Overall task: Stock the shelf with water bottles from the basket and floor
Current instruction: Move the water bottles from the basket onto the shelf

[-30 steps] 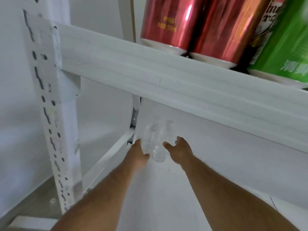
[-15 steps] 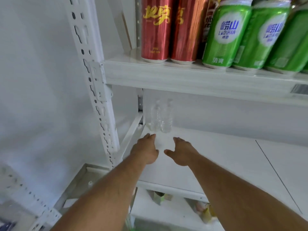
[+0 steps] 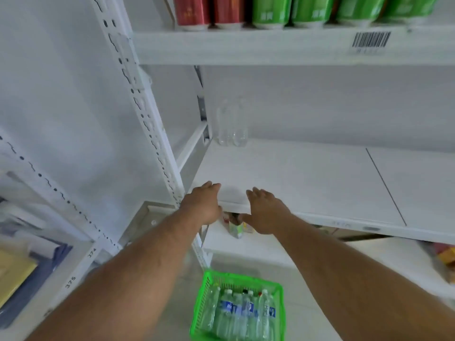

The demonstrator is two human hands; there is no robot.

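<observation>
Two clear water bottles (image 3: pixel 232 124) stand upright side by side in the back left corner of the white shelf (image 3: pixel 307 178). My left hand (image 3: pixel 203 204) and my right hand (image 3: pixel 266 212) hover at the shelf's front edge, both empty with fingers apart, well short of the bottles. On the floor below, a green basket (image 3: pixel 279 313) holds several water bottles (image 3: pixel 242 313) lying packed together.
Red and green cans (image 3: pixel 268 11) line the shelf above, which carries a barcode label (image 3: pixel 371 40). A perforated white upright (image 3: pixel 147 124) stands left of the shelf. Small cartons (image 3: pixel 235 228) sit on the lower shelf. A second rack (image 3: pixel 49 242) with folders is at far left.
Both hands have let go of the two bottles and drawn back from the shelf's rear corner to its front edge. The view has pulled back and tipped down, showing the basket.
</observation>
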